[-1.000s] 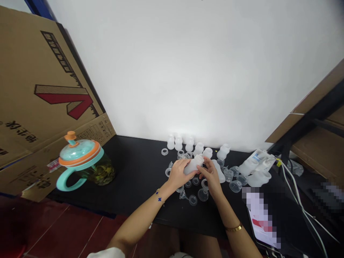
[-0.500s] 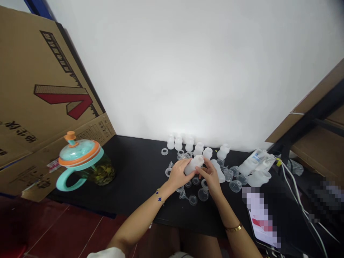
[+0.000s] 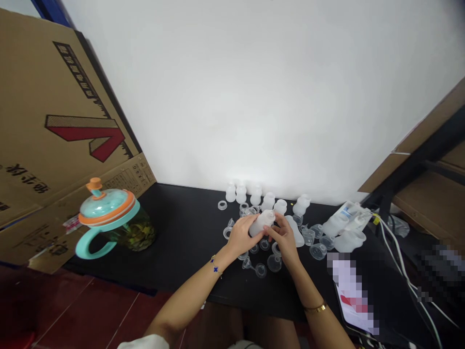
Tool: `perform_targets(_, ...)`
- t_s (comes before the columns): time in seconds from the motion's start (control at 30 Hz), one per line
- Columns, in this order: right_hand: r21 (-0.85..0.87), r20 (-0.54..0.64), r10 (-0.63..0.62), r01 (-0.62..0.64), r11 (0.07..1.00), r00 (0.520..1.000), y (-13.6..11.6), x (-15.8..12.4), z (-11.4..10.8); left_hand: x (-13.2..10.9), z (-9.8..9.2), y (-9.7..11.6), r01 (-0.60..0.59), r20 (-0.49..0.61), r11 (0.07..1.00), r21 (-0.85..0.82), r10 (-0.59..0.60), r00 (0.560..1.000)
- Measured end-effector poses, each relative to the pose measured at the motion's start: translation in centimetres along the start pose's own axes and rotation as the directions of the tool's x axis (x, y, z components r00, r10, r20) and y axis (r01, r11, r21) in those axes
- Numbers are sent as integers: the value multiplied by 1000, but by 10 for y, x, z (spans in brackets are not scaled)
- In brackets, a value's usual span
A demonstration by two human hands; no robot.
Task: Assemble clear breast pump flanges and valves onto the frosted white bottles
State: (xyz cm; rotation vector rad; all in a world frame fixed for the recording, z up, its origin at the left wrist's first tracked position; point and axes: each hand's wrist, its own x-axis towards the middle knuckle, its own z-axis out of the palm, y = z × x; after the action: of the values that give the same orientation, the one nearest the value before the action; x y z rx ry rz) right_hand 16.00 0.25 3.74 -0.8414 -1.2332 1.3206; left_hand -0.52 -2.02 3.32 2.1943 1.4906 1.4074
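Observation:
My left hand (image 3: 240, 236) is wrapped round a translucent white plastic bottle (image 3: 262, 222), held tilted just above the black table (image 3: 181, 237). My right hand (image 3: 284, 240) pinches at the bottle's neck end from the right; I cannot make out what its fingertips hold. Several upright white bottles (image 3: 256, 196) stand in a row by the wall behind my hands. Clear small caps and rings (image 3: 260, 270) lie scattered under and around both hands.
A teal and orange lidded jug (image 3: 111, 218) stands at the table's left, against a big cardboard box (image 3: 54, 131). More white bottles (image 3: 345, 230) lie on their sides at the right, beside white cables (image 3: 399, 264) and a phone (image 3: 354, 295).
Both hands stayed in place; the bottle has tipped slightly more upright and shifted a little toward the wall.

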Motion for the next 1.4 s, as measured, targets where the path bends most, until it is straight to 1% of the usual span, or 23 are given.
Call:
perform_targets(0.4,31,3,-2,2,1000,1000,2,1,-1,0,0,0,-8,-6,1000,21,8,1000)
perform_targets(0.6,62,-28,55,-53,997,998,5,3,-2,2,-3,4,-15,-11,999,31,15,1000)
perform_targets(0.77,56,8,79,-80,995,997,2,3,-1,2,-3,4,-14,-18,999,34,15,1000)
perform_targets(0.97,54,29,74,-76,996,997,3,4,-3,2,-3,4,-18,-20,999,40,19,1000)
perform_targets(1.13,66,14,75,-75,995,997,7,5,-4,2,-4,6,-19,-27,999,41,20,999)
perform_targets(1.4,63,0,79,-79,995,997,2,4,-2,3,-5,6,-1,-2,999,37,1,1000)
